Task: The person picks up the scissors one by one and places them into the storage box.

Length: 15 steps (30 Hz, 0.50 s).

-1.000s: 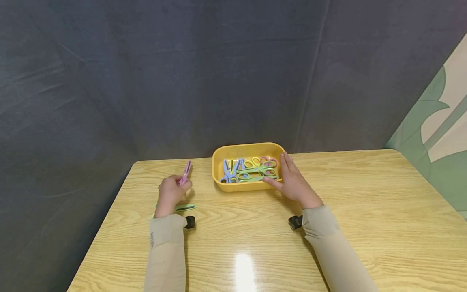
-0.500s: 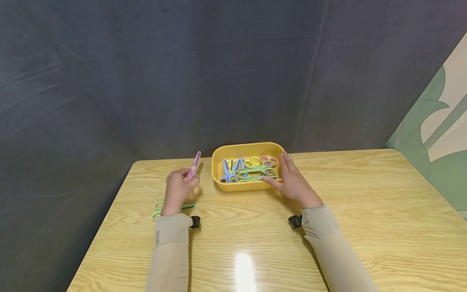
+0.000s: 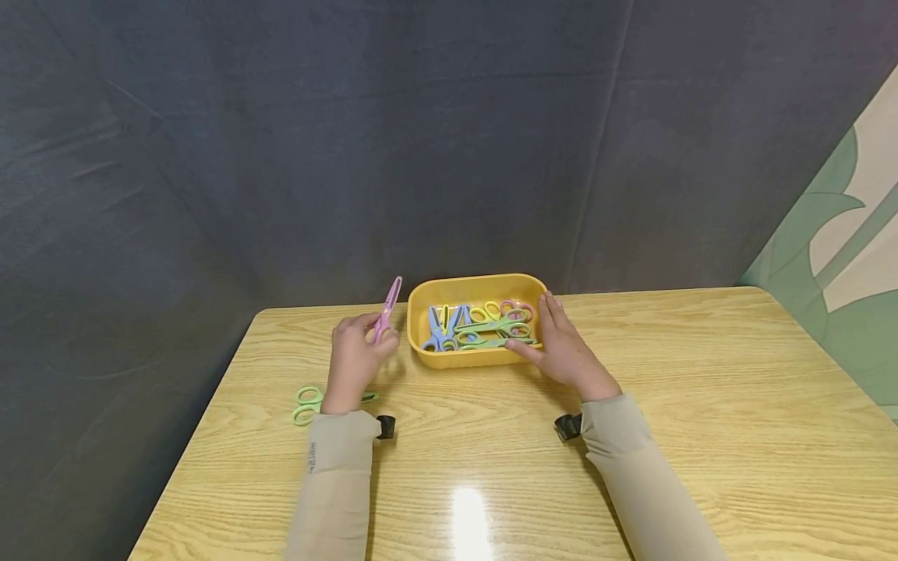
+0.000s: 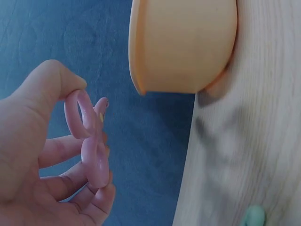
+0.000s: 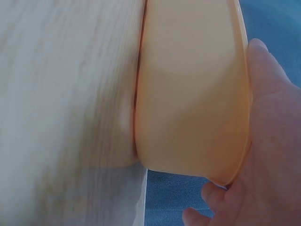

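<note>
My left hand (image 3: 355,354) pinches a pair of pink scissors (image 3: 388,308) by the handle loops, blades pointing up and away, just left of a yellow plastic bin (image 3: 449,359). In the left wrist view the pink handle loops (image 4: 96,162) sit between thumb and fingers, off the table. My right hand (image 3: 564,351) rests on the bin's right end, thumb at the front rim and fingers straight along the side. In the bin lie several scissors: blue scissors (image 3: 436,327), yellow and pink ones, and green scissors (image 3: 494,323) on top.
Green scissors (image 3: 306,407) lie on the wooden table (image 3: 449,444) under my left wrist, partly hidden by it. Behind the table's back edge hangs a dark curtain (image 3: 421,156). A painted wall (image 3: 842,234) stands at the right.
My left hand has moved right and slightly away, carrying the pink scissors closer to the bin. More of the green scissors on the table shows. The right hand and bin have stayed put.
</note>
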### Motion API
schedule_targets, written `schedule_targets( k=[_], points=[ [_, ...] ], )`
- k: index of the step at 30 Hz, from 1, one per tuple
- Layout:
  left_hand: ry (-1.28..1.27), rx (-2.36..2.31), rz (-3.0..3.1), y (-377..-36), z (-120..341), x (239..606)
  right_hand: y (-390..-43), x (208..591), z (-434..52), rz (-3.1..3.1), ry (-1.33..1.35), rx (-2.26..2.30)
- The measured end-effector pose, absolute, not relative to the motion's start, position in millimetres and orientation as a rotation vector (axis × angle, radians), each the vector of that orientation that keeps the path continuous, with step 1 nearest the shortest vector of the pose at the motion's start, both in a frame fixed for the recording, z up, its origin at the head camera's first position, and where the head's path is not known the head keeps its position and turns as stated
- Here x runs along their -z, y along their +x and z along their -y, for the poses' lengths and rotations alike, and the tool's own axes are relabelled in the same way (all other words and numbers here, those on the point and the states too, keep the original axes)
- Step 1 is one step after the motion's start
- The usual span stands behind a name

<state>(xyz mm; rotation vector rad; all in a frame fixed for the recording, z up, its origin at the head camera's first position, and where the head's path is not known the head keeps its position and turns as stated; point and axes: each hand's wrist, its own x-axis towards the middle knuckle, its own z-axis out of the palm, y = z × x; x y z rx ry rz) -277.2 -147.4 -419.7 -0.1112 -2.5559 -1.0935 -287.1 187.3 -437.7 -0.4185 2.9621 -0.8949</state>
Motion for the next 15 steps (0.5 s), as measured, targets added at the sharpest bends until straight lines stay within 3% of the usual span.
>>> schedule_targets(
  k=[15],
  points=[
    [-0.165,1.058,2.552,-278.2,139.9,420.3,-287.7,438.5,-187.2,-2.951,-0.405,0.898]
  ],
)
